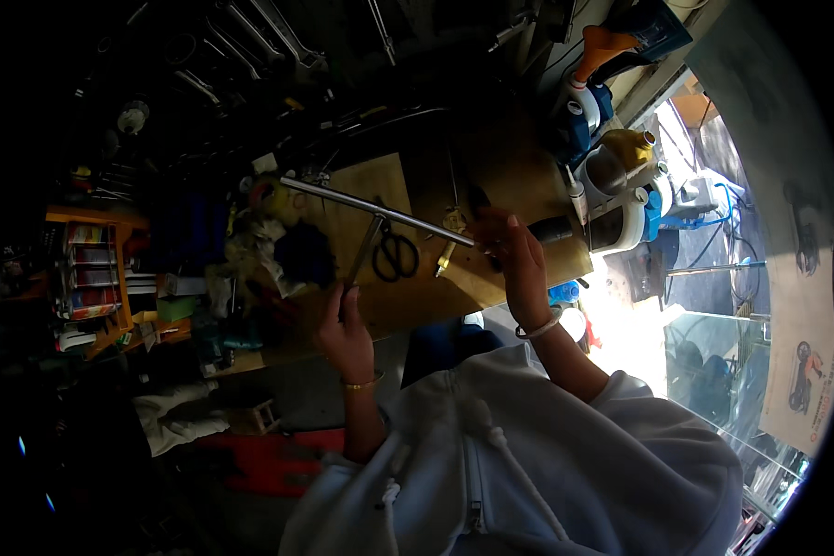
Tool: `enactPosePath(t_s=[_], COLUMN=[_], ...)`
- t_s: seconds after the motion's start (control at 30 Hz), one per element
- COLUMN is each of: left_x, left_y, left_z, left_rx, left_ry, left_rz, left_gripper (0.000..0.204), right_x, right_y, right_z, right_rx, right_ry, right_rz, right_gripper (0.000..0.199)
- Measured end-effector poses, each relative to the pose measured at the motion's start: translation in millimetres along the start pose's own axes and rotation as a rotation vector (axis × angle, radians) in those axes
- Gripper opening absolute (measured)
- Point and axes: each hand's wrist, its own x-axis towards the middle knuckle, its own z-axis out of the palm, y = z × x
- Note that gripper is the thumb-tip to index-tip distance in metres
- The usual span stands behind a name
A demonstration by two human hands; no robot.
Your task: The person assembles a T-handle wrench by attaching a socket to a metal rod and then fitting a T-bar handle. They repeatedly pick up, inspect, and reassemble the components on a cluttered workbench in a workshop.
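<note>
A metal T-handle wrench [417, 227] is held up above the workbench. My left hand [346, 334] is closed round the lower end of its stem. At the right end of the long bar, the fingers of my right hand [519, 264] close on the metal; the fingertips are partly in shadow. Below the tool, black-handled scissors [396, 257] lie on the wooden bench [408, 301]. Between the scissors and my right hand is a small tool with a yellow handle [445, 258].
Crumpled pale bags [259, 246] and a dark cloth [304, 255] lie on the bench's left. Bottles and a white jug [621, 222] line the right edge. Wrenches [287, 32] hang along the dark far wall. Shelves with an orange frame [120, 269] stand left.
</note>
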Motion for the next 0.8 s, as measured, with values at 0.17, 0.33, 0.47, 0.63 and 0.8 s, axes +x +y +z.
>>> enactPosePath(t_s=[0.17,0.33,0.47,0.63,0.8], left_x=[19,26,32,34,29], left_y=[7,7,11,2,1], left_z=[10,20,12,12,6], left_rx=[-0.326,-0.538,-0.597,-0.652,-0.743], left_ry=[-0.048,-0.123,-0.236,-0.264,-0.394], left_rz=[-0.253,-0.267,-0.254,-0.151,-0.217], left_gripper=[0.015,0.019,0.016,0.016,0.02], right_x=[-5,-11,-17,-22,-27], right_y=[25,23,7,9,11], right_z=[31,82,119,134,141], right_rx=[-0.096,-0.368,-0.523,-0.668,-0.759], right_ry=[-0.14,-0.23,-0.155,-0.012,0.095], right_rz=[-0.081,-0.23,-0.408,-0.526,-0.565], right_gripper=[0.029,0.031,0.03,0.019,0.017])
